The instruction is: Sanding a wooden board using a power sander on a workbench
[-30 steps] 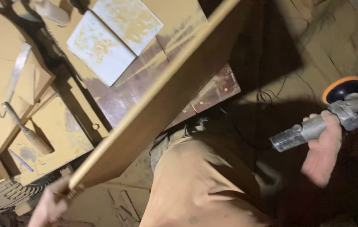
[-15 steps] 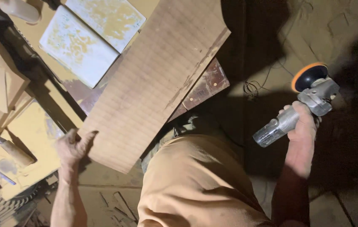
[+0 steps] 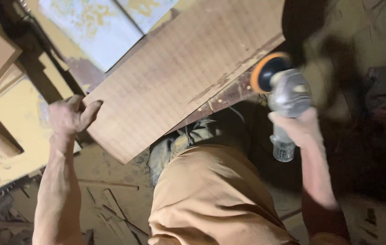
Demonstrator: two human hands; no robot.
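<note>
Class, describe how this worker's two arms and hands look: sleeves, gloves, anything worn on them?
Both forearms are bare, with no sleeves in view. The left hand and right hand wear no gloves; no watch or ring shows. The right one is motion-blurred.

The wooden board (image 3: 179, 77), which stood on edge a second ago, now lies flat on the worktop (image 3: 229, 95). The left hand (image 3: 68, 118) has shifted to grip its near corner. The right hand (image 3: 295, 127) has swung the sander (image 3: 281, 90) in from the side, its orange-rimmed pad (image 3: 265, 72) now at the board's edge.

The person wore tan trousers (image 3: 211, 195) below the wooden board (image 3: 179, 72); both forearms (image 3: 54, 181) were bare, sleeveless.
</note>
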